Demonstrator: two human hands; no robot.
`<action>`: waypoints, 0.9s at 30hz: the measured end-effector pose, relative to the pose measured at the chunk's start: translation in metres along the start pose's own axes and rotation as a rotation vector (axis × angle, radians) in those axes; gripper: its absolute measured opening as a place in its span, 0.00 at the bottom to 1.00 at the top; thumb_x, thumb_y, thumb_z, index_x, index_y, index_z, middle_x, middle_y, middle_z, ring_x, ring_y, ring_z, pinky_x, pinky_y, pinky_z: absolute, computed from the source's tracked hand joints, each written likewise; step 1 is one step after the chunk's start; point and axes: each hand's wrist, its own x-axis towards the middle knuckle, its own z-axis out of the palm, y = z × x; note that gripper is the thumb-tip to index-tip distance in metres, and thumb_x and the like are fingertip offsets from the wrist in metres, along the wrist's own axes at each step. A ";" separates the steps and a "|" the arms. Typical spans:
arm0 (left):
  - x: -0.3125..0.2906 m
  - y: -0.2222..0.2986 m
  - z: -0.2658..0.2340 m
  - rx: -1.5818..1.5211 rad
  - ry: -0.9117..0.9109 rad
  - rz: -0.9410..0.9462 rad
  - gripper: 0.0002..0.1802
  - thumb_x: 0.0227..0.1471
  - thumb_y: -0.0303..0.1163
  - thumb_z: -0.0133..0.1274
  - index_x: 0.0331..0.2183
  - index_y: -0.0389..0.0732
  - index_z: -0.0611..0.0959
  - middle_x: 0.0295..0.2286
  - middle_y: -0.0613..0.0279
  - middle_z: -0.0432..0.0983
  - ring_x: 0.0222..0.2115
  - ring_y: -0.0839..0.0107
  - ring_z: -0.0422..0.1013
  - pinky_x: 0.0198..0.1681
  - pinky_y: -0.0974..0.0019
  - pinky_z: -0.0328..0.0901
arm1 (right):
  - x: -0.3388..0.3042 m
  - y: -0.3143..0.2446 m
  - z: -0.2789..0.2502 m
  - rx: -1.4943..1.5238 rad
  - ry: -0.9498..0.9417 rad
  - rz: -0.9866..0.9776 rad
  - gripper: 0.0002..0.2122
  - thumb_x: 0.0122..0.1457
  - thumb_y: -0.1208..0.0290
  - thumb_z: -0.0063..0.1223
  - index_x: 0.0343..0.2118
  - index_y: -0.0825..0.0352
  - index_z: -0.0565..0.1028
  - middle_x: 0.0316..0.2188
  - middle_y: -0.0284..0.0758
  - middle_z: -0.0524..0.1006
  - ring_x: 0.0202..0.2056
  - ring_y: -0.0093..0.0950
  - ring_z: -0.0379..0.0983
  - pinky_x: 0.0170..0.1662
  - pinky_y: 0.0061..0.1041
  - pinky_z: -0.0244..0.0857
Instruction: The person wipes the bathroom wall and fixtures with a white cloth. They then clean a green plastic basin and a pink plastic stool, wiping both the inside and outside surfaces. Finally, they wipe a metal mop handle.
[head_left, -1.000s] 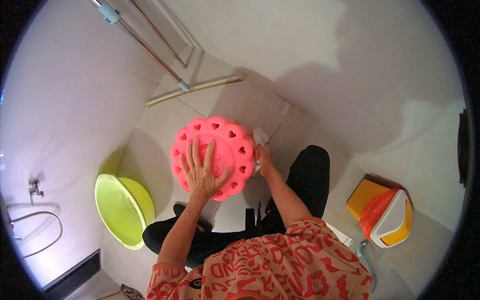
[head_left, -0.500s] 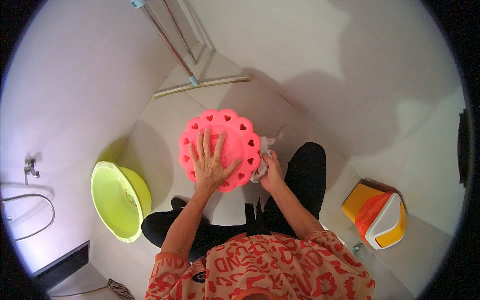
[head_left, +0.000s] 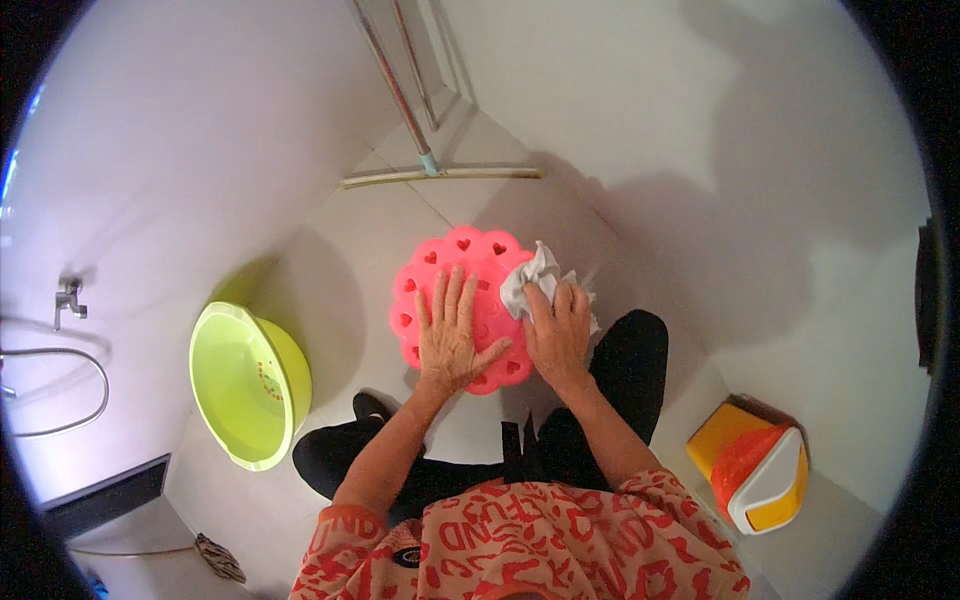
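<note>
In front of me, between my knees, is a round pink plastic stool top (head_left: 489, 270) with a scalloped rim and heart-shaped holes; anything beneath it is hidden. My left hand (head_left: 450, 335) lies flat on its middle, fingers stretched out and holding nothing. At the right rim, my right hand (head_left: 560, 335) grips a crumpled white cloth (head_left: 538, 270). The cloth rests over the edge of the pink top, and part of it hangs past the rim on the right.
A lime-green basin (head_left: 240, 390) stands at the left by the wall. Ahead, a floor squeegee (head_left: 445, 173) leans in the corner. A yellow-and-white bin (head_left: 765, 480) with a red bag is at the right. The wall tap (head_left: 70, 300) and a mop head (head_left: 220, 557) are at the left.
My right hand has brought the cloth from beside the rim up onto the top's right edge. The left hand stays flat on the top. The whole view has shifted slightly.
</note>
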 end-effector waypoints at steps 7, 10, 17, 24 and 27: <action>-0.003 -0.010 0.004 -0.407 0.263 -0.020 0.61 0.38 0.73 0.48 0.60 0.36 0.52 0.59 0.40 0.44 0.60 0.44 0.41 0.61 0.41 0.37 | 0.072 -0.018 0.040 0.019 -0.012 -0.351 0.13 0.52 0.67 0.46 0.39 0.63 0.74 0.45 0.41 0.70 0.44 0.41 0.64 0.42 0.41 0.61; -0.004 -0.019 0.005 -0.537 0.400 -0.063 0.56 0.42 0.68 0.49 0.60 0.36 0.53 0.58 0.38 0.44 0.59 0.42 0.43 0.60 0.43 0.41 | 0.052 -0.038 0.044 0.135 -0.100 -0.542 0.13 0.52 0.67 0.46 0.39 0.63 0.75 0.46 0.40 0.70 0.44 0.39 0.64 0.42 0.42 0.61; -0.006 -0.037 -0.002 -0.230 0.307 -0.369 0.42 0.49 0.52 0.53 0.58 0.41 0.59 0.54 0.43 0.55 0.53 0.48 0.55 0.58 0.47 0.48 | 0.012 0.004 0.017 0.168 -0.037 -0.743 0.14 0.47 0.70 0.53 0.40 0.63 0.75 0.38 0.34 0.71 0.46 0.38 0.63 0.45 0.41 0.60; -0.003 -0.032 -0.001 -0.210 0.200 -0.448 0.41 0.45 0.53 0.57 0.57 0.49 0.62 0.50 0.45 0.60 0.48 0.49 0.62 0.47 0.49 0.63 | 0.024 0.064 0.037 0.745 -0.194 0.437 0.21 0.53 0.60 0.56 0.44 0.70 0.70 0.37 0.47 0.72 0.38 0.44 0.70 0.42 0.39 0.64; -0.003 -0.030 0.001 -0.090 0.189 -0.460 0.42 0.44 0.54 0.57 0.57 0.49 0.62 0.51 0.44 0.59 0.47 0.48 0.62 0.46 0.49 0.63 | 0.025 0.049 0.030 0.645 -0.175 0.441 0.21 0.50 0.62 0.58 0.43 0.71 0.70 0.36 0.46 0.73 0.37 0.43 0.71 0.39 0.39 0.65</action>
